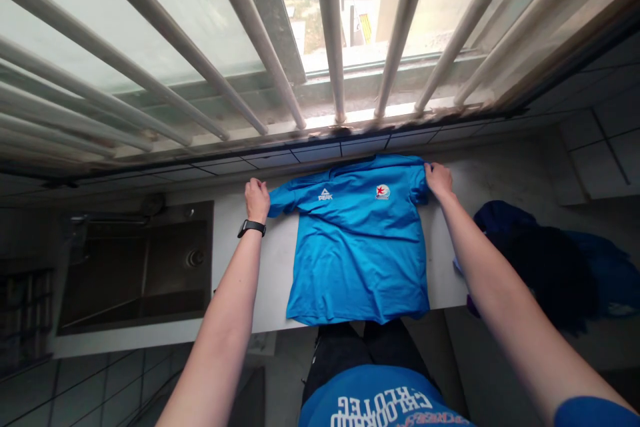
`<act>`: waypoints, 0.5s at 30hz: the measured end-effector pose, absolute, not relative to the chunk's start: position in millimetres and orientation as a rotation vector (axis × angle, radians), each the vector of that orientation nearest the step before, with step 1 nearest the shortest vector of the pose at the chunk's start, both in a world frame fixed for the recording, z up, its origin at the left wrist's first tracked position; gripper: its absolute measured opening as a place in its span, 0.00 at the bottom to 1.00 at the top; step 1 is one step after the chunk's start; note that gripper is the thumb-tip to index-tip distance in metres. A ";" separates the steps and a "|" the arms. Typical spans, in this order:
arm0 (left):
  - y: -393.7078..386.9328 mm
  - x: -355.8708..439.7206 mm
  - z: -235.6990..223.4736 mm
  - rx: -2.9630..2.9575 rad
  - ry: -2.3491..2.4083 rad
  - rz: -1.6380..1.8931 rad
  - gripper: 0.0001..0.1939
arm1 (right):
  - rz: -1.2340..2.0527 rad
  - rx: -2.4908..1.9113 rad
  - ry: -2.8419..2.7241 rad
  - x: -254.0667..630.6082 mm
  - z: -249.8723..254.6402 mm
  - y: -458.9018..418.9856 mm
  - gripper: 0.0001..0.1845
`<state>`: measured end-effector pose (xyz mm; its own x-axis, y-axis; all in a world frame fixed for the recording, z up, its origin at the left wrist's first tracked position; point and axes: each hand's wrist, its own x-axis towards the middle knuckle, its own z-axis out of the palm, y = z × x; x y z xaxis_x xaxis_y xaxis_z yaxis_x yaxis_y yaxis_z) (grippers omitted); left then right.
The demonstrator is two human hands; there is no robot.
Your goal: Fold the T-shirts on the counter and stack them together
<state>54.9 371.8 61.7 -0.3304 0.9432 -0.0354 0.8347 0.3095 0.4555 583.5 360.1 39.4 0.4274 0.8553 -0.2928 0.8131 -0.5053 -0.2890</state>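
A bright blue T-shirt (pixel 357 243) lies spread flat, front up, on a pale countertop (pixel 273 260), its collar toward the window. My left hand (pixel 257 197) is closed on the end of the shirt's left sleeve; a black watch sits on that wrist. My right hand (pixel 439 179) is closed on the right sleeve at the shoulder. Both arms reach forward over the counter. The shirt's hem hangs slightly over the counter's front edge.
A steel sink (pixel 135 267) is set into the counter at the left. A heap of dark blue clothes (pixel 545 267) lies at the right. Behind the counter is a tiled ledge and a barred window (pixel 330 33).
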 end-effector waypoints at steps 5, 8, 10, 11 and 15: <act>354.6 54.0 38.1 1.369 2.070 0.165 0.19 | 1.238 -2.454 -1.636 593.4 21.0 349.6 0.20; 339.5 50.4 34.0 1.289 2.008 0.149 0.15 | 1.086 -2.497 -1.565 603.1 22.6 343.8 0.20; 333.6 47.1 37.0 1.264 1.995 0.207 0.10 | 0.916 -2.527 -1.437 608.7 28.5 342.2 0.24; 332.4 45.3 39.8 1.264 1.997 0.251 0.09 | 0.879 -2.531 -1.367 610.5 32.7 341.9 0.25; 336.7 37.8 55.2 1.210 2.047 0.583 0.10 | 1.130 -2.417 -1.092 610.7 55.9 339.4 0.23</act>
<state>37.8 336.7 55.2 -0.3373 0.8831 -0.3261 0.5790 0.4677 0.6678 610.7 339.4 55.9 0.4157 0.7250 -0.5491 0.5247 -0.6844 -0.5063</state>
